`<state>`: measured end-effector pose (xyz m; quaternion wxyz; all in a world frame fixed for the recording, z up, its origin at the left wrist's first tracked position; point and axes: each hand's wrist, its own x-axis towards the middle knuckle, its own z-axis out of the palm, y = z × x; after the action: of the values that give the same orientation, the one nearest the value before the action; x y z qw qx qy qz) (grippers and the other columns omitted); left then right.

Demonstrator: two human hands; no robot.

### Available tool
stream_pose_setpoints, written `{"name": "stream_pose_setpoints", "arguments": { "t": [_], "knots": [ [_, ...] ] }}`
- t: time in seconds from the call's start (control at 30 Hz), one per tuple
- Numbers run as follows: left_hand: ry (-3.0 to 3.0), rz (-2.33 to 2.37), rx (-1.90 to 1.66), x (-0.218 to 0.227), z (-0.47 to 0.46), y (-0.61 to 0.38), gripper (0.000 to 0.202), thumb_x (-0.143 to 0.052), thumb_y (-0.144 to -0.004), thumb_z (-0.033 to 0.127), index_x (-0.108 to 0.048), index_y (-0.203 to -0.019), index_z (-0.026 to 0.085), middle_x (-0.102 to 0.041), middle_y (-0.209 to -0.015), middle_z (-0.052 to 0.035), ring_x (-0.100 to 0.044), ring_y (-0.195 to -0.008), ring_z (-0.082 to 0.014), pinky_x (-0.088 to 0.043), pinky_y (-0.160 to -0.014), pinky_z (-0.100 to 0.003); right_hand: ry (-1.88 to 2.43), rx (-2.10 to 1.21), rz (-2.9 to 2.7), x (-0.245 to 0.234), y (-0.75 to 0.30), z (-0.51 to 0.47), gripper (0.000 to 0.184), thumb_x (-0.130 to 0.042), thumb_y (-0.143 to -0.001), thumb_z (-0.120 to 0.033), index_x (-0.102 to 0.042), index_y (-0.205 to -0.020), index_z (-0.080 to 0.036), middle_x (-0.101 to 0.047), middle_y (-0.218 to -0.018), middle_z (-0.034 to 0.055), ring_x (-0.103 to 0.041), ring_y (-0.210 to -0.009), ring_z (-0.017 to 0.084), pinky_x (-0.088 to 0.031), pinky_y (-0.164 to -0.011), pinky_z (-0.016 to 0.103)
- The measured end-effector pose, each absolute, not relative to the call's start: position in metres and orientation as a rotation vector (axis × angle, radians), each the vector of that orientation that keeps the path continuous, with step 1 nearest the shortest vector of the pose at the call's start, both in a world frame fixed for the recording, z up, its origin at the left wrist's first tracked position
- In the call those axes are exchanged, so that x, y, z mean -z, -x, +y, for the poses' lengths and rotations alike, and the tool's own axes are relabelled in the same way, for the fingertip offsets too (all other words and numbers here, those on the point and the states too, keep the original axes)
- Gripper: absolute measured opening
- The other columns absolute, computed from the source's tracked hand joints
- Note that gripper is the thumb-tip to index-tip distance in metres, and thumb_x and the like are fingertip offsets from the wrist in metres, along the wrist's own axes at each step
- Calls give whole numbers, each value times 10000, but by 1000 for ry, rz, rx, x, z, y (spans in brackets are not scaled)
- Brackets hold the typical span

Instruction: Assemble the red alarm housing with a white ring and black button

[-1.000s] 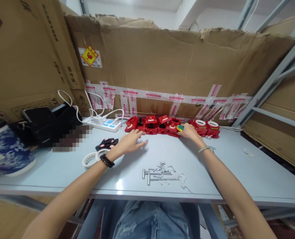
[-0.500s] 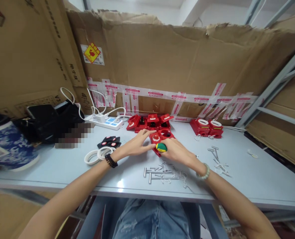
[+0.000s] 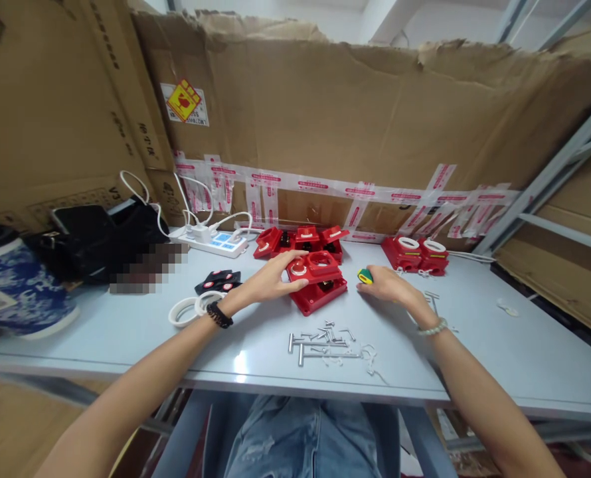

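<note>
My left hand (image 3: 271,279) grips the left side of a red plastic cover (image 3: 320,265), which has a round opening and a red knob. The cover is tilted above its red square box (image 3: 315,300), and dark parts show in the gap. To the right, my right hand (image 3: 388,285) is closed around a screwdriver (image 3: 365,276) with a green and yellow handle. Its shaft is hidden. That hand is low over the table, apart from the box. In front of the box lie loose screws and metal T-bars (image 3: 320,345) with white cords.
Several opened red boxes (image 3: 300,242) stand behind. Two red units with white rings (image 3: 415,254) are at the back right. Left are white rings (image 3: 182,313), black pieces (image 3: 218,281), a power strip (image 3: 216,243) and a patterned cup (image 3: 21,292). Cardboard (image 3: 325,119) walls the back.
The red cover has come up off its box in my left hand. My right hand has moved right, away from the box, with the screwdriver.
</note>
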<state>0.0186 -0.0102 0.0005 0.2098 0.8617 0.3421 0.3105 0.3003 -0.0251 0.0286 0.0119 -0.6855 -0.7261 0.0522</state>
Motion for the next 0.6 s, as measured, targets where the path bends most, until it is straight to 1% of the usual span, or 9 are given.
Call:
{"name": "stream_pose_setpoints", "arguments": {
  "t": [0.07,0.17,0.3,0.37,0.43,0.5,0.57,0.6],
  "knots": [
    [-2380,958,-921,-3,-10,-18,555,-577,-840,423,-416,-1331,220,-502,-1380,-103,-517,-1221,-241,-402,-1051,-405,2185,-204,-2298,-20,-300,-25,227,-590,-768,-370,-621,-844,-159,-701,-881,139,-653,-728,233,-394,-563,284],
    [-2389,961,-971,-6,-11,-18,549,-584,-831,405,-426,-1320,215,-509,-1370,-105,-521,-1213,-244,-407,-1046,-407,2201,-239,-2362,-17,-290,-32,252,-602,-755,-402,-630,-862,-176,-704,-959,143,-669,-833,257,-420,-611,293],
    [-2408,953,-967,-6,-12,-18,553,-595,-828,396,-423,-1318,208,-509,-1365,-105,-519,-1211,-238,-402,-1053,-407,2220,-237,-2390,-20,-283,-39,260,-603,-762,-415,-640,-838,-169,-702,-964,174,-666,-913,308,-447,-691,346],
    [-2418,942,-977,-6,-13,-18,557,-599,-826,395,-420,-1321,214,-503,-1369,-103,-507,-1223,-240,-397,-1062,-411,2205,-237,-2383,-22,-285,-40,302,-620,-754,-447,-642,-850,-161,-700,-961,185,-660,-932,337,-458,-727,384],
    [-2424,938,-1006,-7,-13,-18,569,-609,-815,391,-417,-1322,221,-506,-1362,-103,-507,-1223,-245,-399,-1061,-419,2175,-225,-2367,-26,-289,-39,374,-608,-771,-480,-634,-956,-156,-697,-982,175,-653,-960,335,-468,-774,409],
    [-2421,929,-1047,-8,-14,-19,585,-624,-796,380,-416,-1319,217,-517,-1342,-109,-521,-1205,-250,-413,-1049,-419,2025,-220,-2337,-30,-291,-37,465,-582,-805,-472,-563,-1151,-161,-679,-1072,150,-632,-1032,292,-468,-857,404],
    [-2408,905,-1090,-9,-16,-20,607,-638,-781,368,-409,-1321,213,-524,-1327,-115,-533,-1190,-251,-430,-1034,-417,1682,-306,-2280,-35,-288,-38,611,-618,-792,-445,-437,-1314,-183,-619,-1227,130,-582,-1141,247,-443,-962,393],
    [-2398,885,-1119,-9,-18,-20,611,-638,-779,363,-404,-1323,213,-526,-1322,-117,-536,-1186,-250,-438,-1025,-416,1475,-397,-2233,-37,-284,-38,698,-662,-760,-434,-388,-1356,-197,-573,-1304,125,-550,-1194,238,-426,-1004,394]
  ]
}}
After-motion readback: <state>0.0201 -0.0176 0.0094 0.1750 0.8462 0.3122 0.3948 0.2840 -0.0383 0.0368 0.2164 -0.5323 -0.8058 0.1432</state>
